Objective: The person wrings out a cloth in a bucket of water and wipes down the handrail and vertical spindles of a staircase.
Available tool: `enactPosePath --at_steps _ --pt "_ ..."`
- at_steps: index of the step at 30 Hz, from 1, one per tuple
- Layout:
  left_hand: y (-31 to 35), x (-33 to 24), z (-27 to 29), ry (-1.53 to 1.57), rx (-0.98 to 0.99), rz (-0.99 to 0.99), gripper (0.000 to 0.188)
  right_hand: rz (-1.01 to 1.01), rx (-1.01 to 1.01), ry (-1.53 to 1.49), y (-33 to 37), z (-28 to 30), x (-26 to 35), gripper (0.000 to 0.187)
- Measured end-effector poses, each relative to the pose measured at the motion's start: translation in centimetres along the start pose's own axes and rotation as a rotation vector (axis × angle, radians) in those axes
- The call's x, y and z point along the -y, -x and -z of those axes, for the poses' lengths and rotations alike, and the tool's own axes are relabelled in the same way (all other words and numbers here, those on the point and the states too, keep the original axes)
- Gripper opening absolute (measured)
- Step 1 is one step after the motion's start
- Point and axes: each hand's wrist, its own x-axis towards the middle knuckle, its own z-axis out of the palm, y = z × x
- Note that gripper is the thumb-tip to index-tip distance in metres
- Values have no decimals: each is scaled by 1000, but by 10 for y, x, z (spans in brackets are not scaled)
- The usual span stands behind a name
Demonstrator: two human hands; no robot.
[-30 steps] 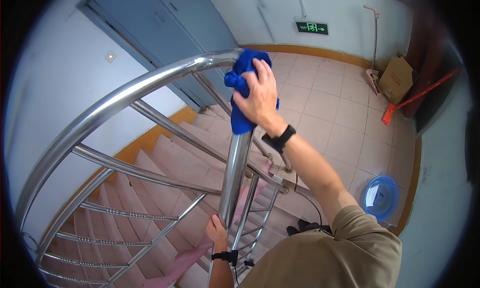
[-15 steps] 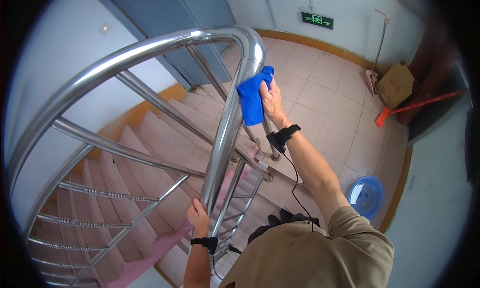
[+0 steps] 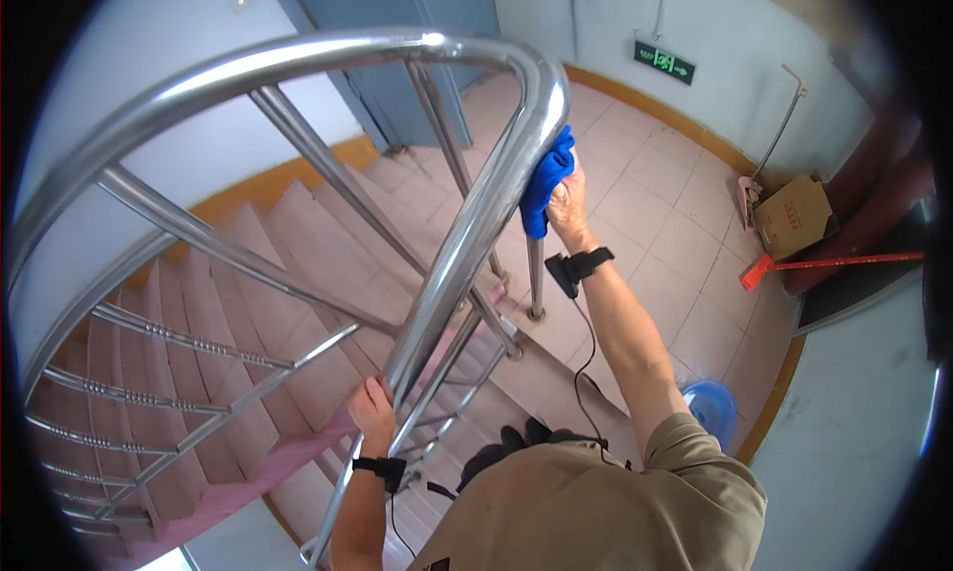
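Observation:
A polished steel handrail (image 3: 465, 241) rises from beside me, bends at the far end and curves away to the left. With my right hand (image 3: 568, 202) I press a bunched blue cloth (image 3: 542, 186) to the right side of the rail, just below its bend. The fingers are closed on the cloth, and part of them is hidden. Lower down, my left hand (image 3: 372, 409) is closed on the near part of the same handrail, its fingers partly out of sight. Black straps with cables sit on both wrists.
Steel balusters (image 3: 328, 169) and pinkish stairs (image 3: 238, 283) lie to the left. On the tiled landing (image 3: 635, 204) stand a long-handled dustpan (image 3: 748, 196), a cardboard box (image 3: 794, 216), a red-handled tool (image 3: 759, 270) and a blue basin (image 3: 717, 412). A grey-blue door (image 3: 382, 99) is behind.
My right hand has shifted the cloth from the top of the rail to its right side, where it is now bunched up. My left hand stays on the rail. The view has turned slightly.

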Motion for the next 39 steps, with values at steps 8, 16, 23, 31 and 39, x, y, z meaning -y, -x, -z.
enactPosePath --at_steps 8,16,23,31,39 --pt "-2 4 -3 -16 8 -39 35 -269 39 341 30 11 -23 71" --pt "-5 -2 1 61 26 -20 33 -317 -17 670 83 40 -63 65" --pt "-3 2 -4 47 16 25 36 -470 -177 575 104 22 -39 46" --pt "-3 -4 0 89 -13 71 35 -308 -162 -144 141 -13 43 21" --pt "-4 -1 -2 67 0 44 33 -619 116 -109 161 -64 18 34"
